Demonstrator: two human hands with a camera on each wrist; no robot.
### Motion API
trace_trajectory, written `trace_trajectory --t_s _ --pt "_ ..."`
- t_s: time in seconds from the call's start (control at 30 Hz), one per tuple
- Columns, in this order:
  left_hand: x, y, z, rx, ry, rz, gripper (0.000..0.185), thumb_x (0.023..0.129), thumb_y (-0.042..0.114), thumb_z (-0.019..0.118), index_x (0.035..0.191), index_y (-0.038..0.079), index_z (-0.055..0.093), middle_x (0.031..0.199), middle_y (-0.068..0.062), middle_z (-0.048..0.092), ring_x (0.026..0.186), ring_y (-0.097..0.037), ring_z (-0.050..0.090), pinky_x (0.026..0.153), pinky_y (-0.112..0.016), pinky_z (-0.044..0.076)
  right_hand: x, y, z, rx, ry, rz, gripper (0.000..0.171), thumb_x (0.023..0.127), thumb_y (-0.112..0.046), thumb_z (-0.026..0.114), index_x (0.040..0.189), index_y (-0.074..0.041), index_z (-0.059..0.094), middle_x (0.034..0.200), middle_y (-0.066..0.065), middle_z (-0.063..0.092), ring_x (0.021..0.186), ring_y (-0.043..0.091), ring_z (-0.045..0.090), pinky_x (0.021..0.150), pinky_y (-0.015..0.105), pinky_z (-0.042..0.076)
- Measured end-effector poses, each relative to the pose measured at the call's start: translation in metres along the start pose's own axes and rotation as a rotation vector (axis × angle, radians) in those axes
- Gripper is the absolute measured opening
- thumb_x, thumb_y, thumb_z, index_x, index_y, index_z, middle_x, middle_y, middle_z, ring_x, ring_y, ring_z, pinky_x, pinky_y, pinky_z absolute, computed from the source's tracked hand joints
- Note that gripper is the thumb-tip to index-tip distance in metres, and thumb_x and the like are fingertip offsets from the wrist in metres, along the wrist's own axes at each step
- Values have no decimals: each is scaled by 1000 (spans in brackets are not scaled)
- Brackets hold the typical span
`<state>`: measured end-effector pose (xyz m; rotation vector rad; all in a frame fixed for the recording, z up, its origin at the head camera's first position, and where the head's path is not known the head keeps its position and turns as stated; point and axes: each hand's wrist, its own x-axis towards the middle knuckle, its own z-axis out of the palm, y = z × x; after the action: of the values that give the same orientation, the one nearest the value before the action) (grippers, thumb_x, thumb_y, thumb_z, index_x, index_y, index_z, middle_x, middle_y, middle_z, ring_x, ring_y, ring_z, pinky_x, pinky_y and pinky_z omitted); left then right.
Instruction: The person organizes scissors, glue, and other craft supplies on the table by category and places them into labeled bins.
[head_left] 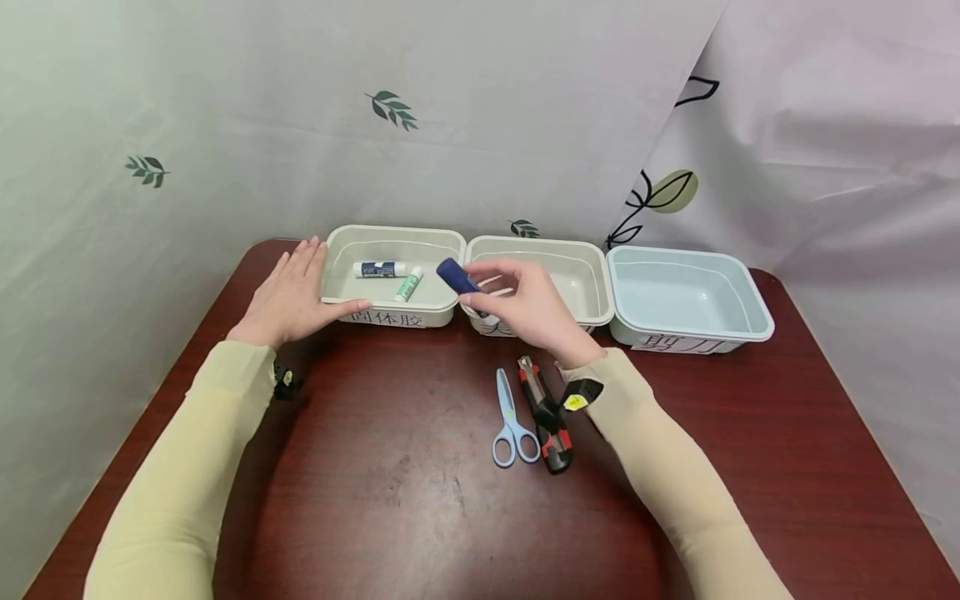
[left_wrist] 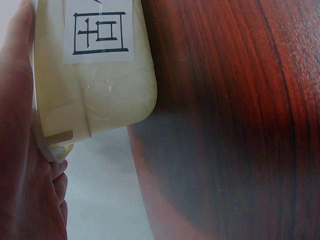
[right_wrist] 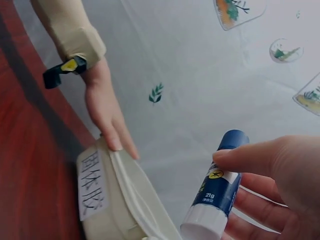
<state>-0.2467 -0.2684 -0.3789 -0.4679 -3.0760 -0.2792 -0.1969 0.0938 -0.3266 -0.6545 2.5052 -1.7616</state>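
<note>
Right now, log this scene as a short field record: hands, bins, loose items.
left hand: open, rests against the left bin
right hand: pinches a blue-capped glue stick
left bin contents: two glue sticks
middle bin: contents hidden by the hand
right bin: nothing visible inside
on table: blue scissors, utility knife

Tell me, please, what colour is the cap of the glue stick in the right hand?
Dark blue cap; clearest in the right wrist view.
</note>
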Motion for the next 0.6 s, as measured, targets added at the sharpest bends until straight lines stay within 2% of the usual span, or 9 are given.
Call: trace_trajectory --t_s 0.27,0.6 --pt "-1 0 -1 -6 4 -7 125 86 81 53 159 -8 6 165 -29 7 153 -40 4 124 -49 0 36 -3 -1 95 56 88 36 87 -14 82 121 -6 74 108 7 74 91 22 73 75 33 59" --pt "1 1 -1 0 6 -3 124 86 81 53 159 -9 7 165 -29 7 153 -41 6 124 -48 -2 70 2 8 310 90 248 53 90 -10 79 139 -2 61 113 17 69 96 27 72 81 33 61"
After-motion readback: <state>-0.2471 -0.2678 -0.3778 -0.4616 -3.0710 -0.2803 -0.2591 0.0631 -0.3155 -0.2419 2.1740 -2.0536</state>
